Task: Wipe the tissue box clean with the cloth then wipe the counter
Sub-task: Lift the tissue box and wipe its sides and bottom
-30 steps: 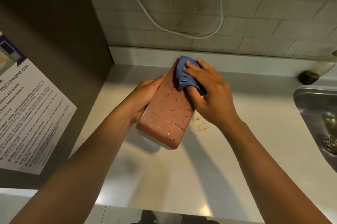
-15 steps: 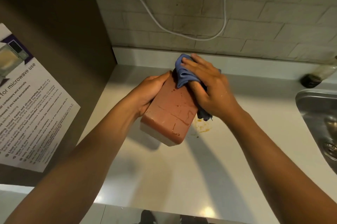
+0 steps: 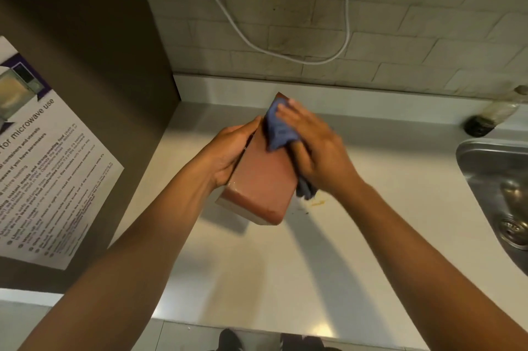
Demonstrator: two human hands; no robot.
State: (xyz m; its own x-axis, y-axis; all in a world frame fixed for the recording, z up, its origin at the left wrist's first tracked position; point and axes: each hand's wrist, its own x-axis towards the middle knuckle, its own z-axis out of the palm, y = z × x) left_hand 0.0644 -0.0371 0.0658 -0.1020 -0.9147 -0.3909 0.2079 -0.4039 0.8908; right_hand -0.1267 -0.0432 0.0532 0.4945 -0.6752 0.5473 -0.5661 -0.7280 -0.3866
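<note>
box tilting above counter, off the surface, near the back wall. left hand gripping its left side. right hand closed on cloth, pressing it against the box's far top face. stain showing just beside the box.

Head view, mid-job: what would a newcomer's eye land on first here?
First, the reddish-brown rectangular tissue box held tilted above the pale counter at centre, the left hand gripping its left side while the right hand presses a blue cloth onto its upper end. Next, a small orange stain on the counter just right of the box. At the right edge sits a steel sink.
</note>
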